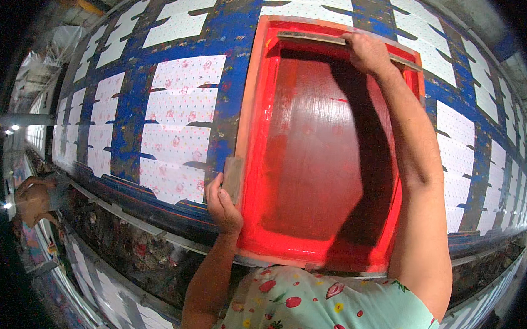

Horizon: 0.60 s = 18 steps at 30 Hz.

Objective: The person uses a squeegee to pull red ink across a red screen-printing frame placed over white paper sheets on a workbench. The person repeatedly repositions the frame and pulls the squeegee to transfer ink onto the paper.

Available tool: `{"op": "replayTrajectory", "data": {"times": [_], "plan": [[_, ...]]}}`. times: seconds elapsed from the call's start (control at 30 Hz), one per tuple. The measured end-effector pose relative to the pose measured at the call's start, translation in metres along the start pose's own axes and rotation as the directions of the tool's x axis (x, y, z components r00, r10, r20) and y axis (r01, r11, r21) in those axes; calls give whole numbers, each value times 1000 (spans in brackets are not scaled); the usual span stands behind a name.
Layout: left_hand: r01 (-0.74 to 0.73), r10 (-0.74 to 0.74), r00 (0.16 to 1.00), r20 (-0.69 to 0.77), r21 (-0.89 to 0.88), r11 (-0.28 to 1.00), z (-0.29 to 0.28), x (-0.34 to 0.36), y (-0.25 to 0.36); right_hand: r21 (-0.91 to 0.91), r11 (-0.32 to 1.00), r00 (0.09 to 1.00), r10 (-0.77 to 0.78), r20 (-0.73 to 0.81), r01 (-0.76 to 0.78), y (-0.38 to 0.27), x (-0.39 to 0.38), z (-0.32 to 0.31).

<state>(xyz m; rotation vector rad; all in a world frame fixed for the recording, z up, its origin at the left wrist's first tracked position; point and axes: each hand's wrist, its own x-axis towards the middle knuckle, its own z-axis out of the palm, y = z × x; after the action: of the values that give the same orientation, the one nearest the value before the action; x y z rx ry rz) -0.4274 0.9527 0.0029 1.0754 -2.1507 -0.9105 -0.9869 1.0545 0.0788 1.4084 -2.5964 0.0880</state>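
Note:
A large screen-printing frame [256, 88], its inner edges coated in wet red ink, lies on the printing table in front of me. The mesh [310, 160] inside it is dark red and glossy, with my arm's shadow across its right side. At the far end, my right hand [368, 52] is closed over a long wooden squeegee [310, 38] that spans the frame's width. My left hand [222, 207] grips a wooden block [232, 178] on the frame's left side, near the close corner.
White dotted fabric pieces [453, 137] lie in rows on the blue, paint-stained table [236, 51]. Those left of the frame also carry pink-red prints [184, 90]. Another person [35, 198] is at the far left, by a second table. The table's near edge [155, 227] runs below the frame.

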Motion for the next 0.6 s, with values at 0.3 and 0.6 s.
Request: {"op": "replayTrajectory", "data": {"times": [0.3, 0.6], "plan": [[-6, 6, 1000, 5, 68, 998, -1, 2, 8, 28, 996, 997, -83, -2, 83, 16, 8, 2], [-5, 5, 1000, -13, -46, 999, 2, 5, 1, 31, 998, 960, -54, 276, 47, -69, -92, -49]]}}
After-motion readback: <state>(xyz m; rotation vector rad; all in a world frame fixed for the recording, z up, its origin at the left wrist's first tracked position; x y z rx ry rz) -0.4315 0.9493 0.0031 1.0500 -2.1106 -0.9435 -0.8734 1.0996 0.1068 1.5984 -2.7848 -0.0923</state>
